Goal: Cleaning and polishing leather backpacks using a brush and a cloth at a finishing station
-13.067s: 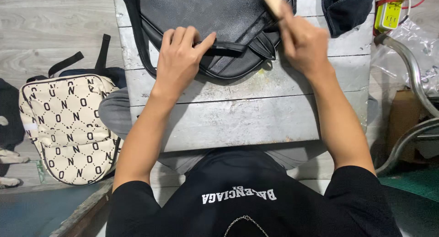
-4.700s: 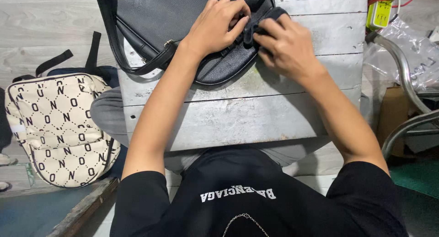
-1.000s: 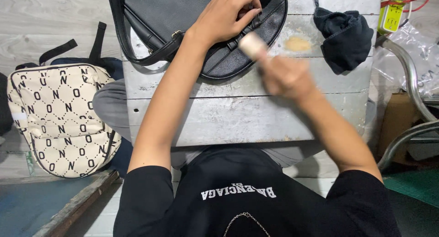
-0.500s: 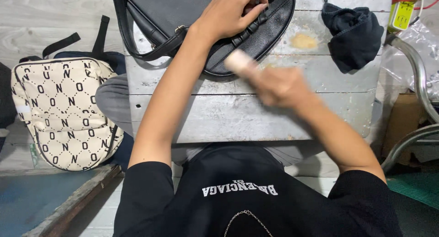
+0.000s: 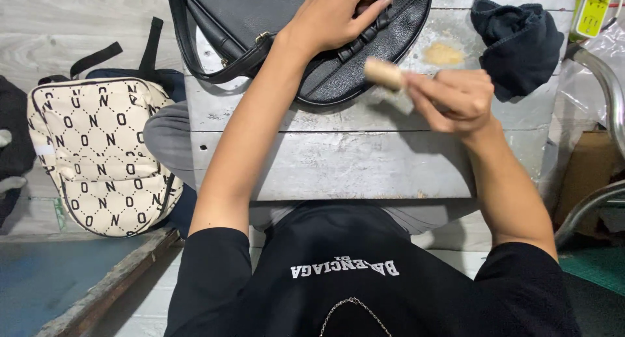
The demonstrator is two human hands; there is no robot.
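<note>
On the worktable: a grey, scuffed wooden table [image 5: 338, 168] fills the middle of the head view, seen from above, with the person's black shirt at the bottom edge.
Black handbag: a pebbled black leather handbag [image 5: 260, 12] lies on the far part of the table, its rounded lower edge toward the person and its long strap [image 5: 189, 51] looping off the left side.
Left hand: the left hand [image 5: 342, 12] lies on the handbag near its lower right rim, fingers curled down over a ridged black trim; it presses and pinches the bag there, though how tightly cannot be told.
Right hand: the right hand [image 5: 456, 99] hovers above the table just to the right of the bag's edge, closed around a small brush.
Brush: the brush [image 5: 385, 73] has a pale wooden end that sticks out leftward from the fingers, close to the bag's rim; it is blurred, so contact with the bag cannot be told.
Dark cloth: a crumpled dark cloth [image 5: 521, 41] sits at the table's far right corner, beside a yellowish smear [image 5: 444, 53] on the wood.
Backpack: a cream patterned backpack [image 5: 97, 161] rests on the floor to the left, well apart from the table's work.
</note>
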